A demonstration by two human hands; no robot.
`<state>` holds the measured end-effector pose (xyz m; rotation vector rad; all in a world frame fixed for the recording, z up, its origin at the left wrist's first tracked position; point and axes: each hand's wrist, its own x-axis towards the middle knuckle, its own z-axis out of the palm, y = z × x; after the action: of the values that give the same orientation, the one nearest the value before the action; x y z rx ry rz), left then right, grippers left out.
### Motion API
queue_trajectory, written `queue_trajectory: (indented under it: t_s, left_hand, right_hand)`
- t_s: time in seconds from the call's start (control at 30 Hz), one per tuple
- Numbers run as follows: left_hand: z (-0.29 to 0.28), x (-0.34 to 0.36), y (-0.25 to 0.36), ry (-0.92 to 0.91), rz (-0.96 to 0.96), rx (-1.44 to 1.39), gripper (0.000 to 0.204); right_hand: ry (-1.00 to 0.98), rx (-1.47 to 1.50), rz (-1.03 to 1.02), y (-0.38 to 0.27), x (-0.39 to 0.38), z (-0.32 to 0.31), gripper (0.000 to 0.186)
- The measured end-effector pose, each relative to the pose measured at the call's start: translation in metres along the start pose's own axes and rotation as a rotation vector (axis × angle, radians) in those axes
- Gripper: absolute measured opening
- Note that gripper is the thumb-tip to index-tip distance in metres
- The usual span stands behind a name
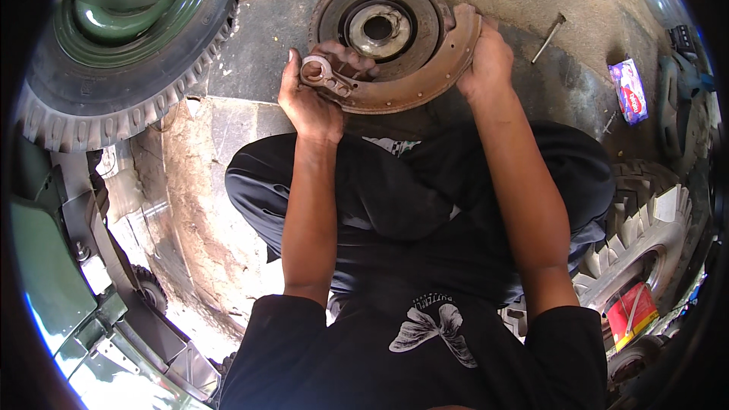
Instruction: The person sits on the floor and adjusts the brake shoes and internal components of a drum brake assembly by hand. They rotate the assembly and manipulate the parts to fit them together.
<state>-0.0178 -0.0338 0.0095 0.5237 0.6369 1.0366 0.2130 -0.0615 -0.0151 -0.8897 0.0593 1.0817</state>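
hands [313, 110] at opp. ends, brake shoe [425, 93] btwn

The near side of the round metal drum [396, 39] is covered by the curved metal piece [410, 96]. Most fingers of the right hand [488, 61] are hidden behind that piece's right end, and part of the left hand [313, 112] is masked by its left end. The wheel [99, 87] at far left is cut off by the picture's edge, its hub blurred. The green bodywork [49, 266] at near left is cropped by the dark rim. A patterned scrap [391, 146] is largely covered by the trousers [387, 190] and cannot be identified. The treaded tyre [634, 231] at right is partly screened by a knee.
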Motion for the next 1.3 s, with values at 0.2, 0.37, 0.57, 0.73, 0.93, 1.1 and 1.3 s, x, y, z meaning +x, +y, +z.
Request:
queue_trajectory:
  t_s: [0.2, 0.37, 0.57, 0.73, 0.93, 1.1, 1.3]
  left_hand:
    - [-0.006, 0.000, -0.002, 0.022, 0.111, -0.070, 0.054]
    - [-0.003, 0.001, -0.003, 0.131, 0.141, -0.053, 0.050]
    - [-0.004, 0.002, -0.003, 0.086, 0.141, -0.035, 0.051]
    - [-0.003, -0.002, -0.004, 0.018, 0.084, -0.068, 0.056]
    - [-0.001, -0.008, -0.008, 0.028, 0.090, -0.173, 0.058]
    - [-0.010, -0.004, -0.003, -0.182, -0.019, -0.175, 0.070]
    - [0.003, -0.002, -0.008, -0.344, 0.015, -0.231, 0.090]
  right_hand:
    - [-0.124, 0.087, -0.104, -0.006, -0.009, 0.008, 0.010]
    - [-0.210, 0.021, -0.176, -0.005, -0.019, 0.013, 0.016]
    - [-0.141, 0.027, -0.195, -0.001, -0.008, 0.006, 0.008]
    - [0.108, 0.053, -0.034, 0.002, -0.003, 0.003, 0.013]
    - [0.165, 0.075, 0.039, -0.003, 0.000, 0.006, 0.016]
    - [0.206, 0.024, 0.068, -0.007, -0.001, 0.003, 0.012]
    - [0.063, 0.097, 0.194, -0.002, 0.019, -0.016, 0.012]
